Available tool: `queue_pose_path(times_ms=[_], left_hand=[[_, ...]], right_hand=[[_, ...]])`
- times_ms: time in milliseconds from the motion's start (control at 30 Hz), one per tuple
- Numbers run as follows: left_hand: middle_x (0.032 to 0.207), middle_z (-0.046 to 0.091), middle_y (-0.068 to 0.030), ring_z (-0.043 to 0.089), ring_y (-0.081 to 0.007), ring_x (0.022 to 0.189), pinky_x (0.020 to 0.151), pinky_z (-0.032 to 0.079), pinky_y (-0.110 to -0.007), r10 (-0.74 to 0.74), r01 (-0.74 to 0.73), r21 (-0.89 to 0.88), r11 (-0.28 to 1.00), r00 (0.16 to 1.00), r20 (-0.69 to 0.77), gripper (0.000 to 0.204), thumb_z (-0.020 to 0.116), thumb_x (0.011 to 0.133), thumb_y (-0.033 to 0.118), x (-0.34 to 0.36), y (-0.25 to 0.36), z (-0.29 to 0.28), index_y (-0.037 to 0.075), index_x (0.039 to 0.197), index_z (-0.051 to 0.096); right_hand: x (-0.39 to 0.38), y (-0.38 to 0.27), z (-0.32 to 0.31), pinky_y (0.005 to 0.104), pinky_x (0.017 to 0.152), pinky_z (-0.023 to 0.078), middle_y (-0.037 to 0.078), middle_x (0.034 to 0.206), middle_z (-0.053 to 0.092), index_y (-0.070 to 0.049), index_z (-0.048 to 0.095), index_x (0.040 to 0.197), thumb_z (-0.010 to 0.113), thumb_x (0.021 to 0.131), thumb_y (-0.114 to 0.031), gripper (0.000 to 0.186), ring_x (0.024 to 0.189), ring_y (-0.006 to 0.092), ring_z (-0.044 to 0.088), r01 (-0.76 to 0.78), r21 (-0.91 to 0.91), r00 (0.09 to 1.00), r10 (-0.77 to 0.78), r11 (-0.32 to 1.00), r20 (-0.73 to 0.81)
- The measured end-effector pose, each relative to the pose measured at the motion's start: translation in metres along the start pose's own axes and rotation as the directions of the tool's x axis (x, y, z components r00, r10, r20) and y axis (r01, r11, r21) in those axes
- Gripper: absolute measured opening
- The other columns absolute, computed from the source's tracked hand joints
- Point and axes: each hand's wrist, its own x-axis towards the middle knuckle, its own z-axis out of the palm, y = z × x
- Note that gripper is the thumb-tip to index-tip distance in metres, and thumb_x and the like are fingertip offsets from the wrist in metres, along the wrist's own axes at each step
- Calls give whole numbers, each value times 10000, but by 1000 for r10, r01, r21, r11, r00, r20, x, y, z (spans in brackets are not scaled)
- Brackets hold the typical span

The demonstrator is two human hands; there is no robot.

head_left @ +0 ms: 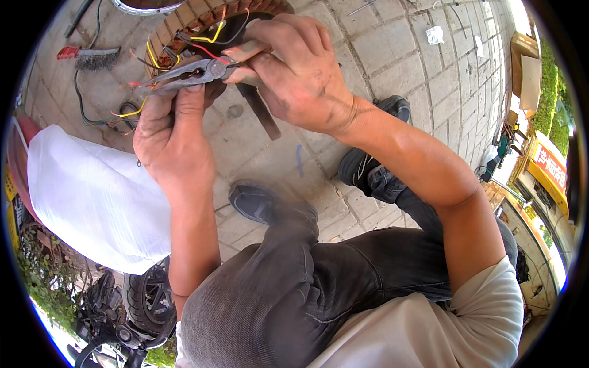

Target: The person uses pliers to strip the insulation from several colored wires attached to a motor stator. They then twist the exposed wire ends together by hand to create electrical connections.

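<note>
My right hand (300,73) is wrapped round the handles of a pair of pliers (215,69). Their jaws point left and are slightly apart, with a bit of red between them. Just below the jaws, my left hand (175,132) has thumb and fingers drawn together; what they pinch is hidden. Behind both hands is a round motor stator (184,23) with copper windings and a dark centre. Red, yellow and black wires (213,38) stick out of it around the pliers. A flat dark bar (261,113) slants down below my right hand.
A wire brush (98,58) with a red handle end lies on the paving at the left. Nearby are a dark cable (80,98) and a white plastic sheet (98,196). A motorcycle wheel (147,300) shows lower left. White paper (435,35) lies on the paving (392,61).
</note>
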Motion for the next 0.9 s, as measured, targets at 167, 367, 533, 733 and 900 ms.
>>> queue_pose_path(times_ms=[167,367,533,733,900], left_hand=[[888,667,-82,626,-128,794,753,520,-262,17,-17,81,997,1000,4,128,596,904,39,1,0,0,-73,955,631],[838,652,-57,577,-91,732,690,465,-218,55,-70,207,976,996,75,102,562,929,69,3,0,0,-23,952,600],[819,629,-39,553,-81,718,674,445,-215,62,-85,233,969,992,106,83,548,934,73,4,0,-2,-5,937,575],[812,614,-31,549,-80,728,690,448,-218,60,-88,199,976,988,141,70,539,936,65,6,-5,-6,-1,928,560],[856,639,-52,584,-101,766,718,466,-226,56,-81,118,990,979,197,57,527,938,41,5,-8,-9,-7,938,558]], right_hand=[[1,3,2,360,760,426,42,992,578,-98,683,949,754,687,-207,293,918,255,551,7,9,1000,-7,1000,-11],[6,5,-4,337,748,474,55,949,587,-110,705,937,715,698,-144,242,877,248,567,-50,121,994,38,991,103],[14,5,-21,336,796,487,109,998,601,-25,667,993,636,648,48,354,897,299,587,-213,383,950,99,899,296],[24,14,-35,305,865,462,105,1045,605,19,625,1072,547,690,26,390,971,247,596,-517,399,727,143,757,672],[31,17,-45,288,879,446,103,1080,609,39,616,1064,527,692,27,383,996,189,589,-761,367,513,151,535,845]])
